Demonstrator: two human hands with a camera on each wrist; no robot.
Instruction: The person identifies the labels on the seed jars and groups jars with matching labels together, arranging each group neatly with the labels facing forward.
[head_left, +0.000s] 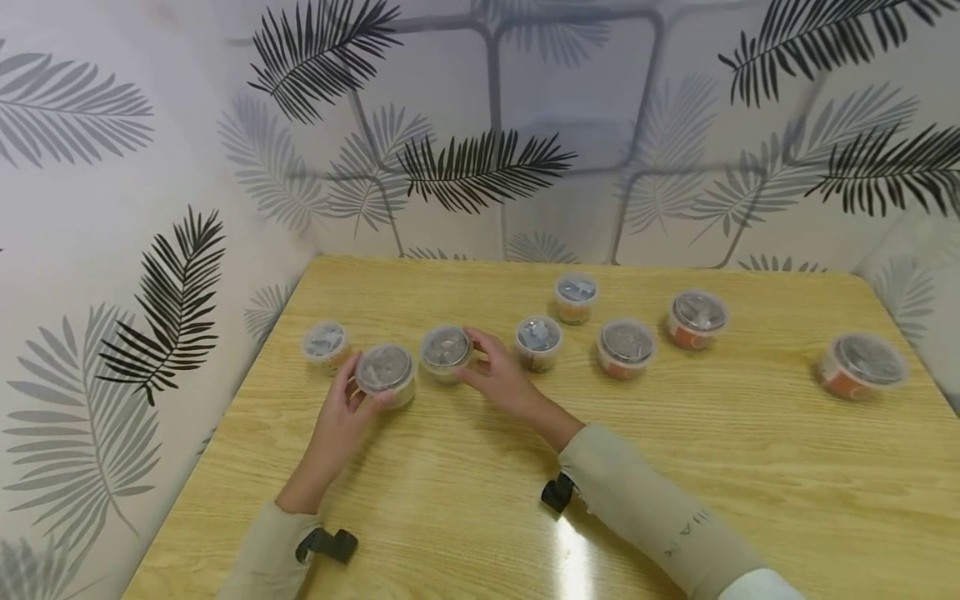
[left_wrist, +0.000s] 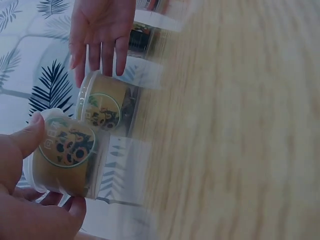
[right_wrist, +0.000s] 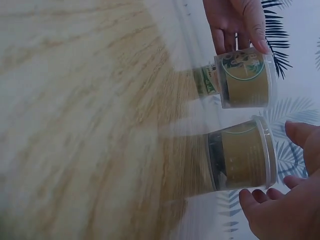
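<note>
My left hand [head_left: 341,417] grips a round clear plastic tub [head_left: 386,375] with a lid, thumb on one side and fingers on the other. In the left wrist view that tub [left_wrist: 65,152] has a brown label with a flower picture, and its base looks slightly raised from the table. Just to the right stands a similar tub [head_left: 447,354]. Around its right side is my right hand [head_left: 502,379], fingers spread. In the right wrist view, the thumb and fingers lie apart from this second tub [right_wrist: 242,155].
A smaller tub [head_left: 326,343] stands left of the held one. Further right on the wooden table [head_left: 675,467] are two small tubs [head_left: 538,342] and several larger ones with orange labels, such as a tub [head_left: 627,348] and another tub [head_left: 862,365] near the right edge. A leaf-patterned wall [head_left: 450,233] borders the back.
</note>
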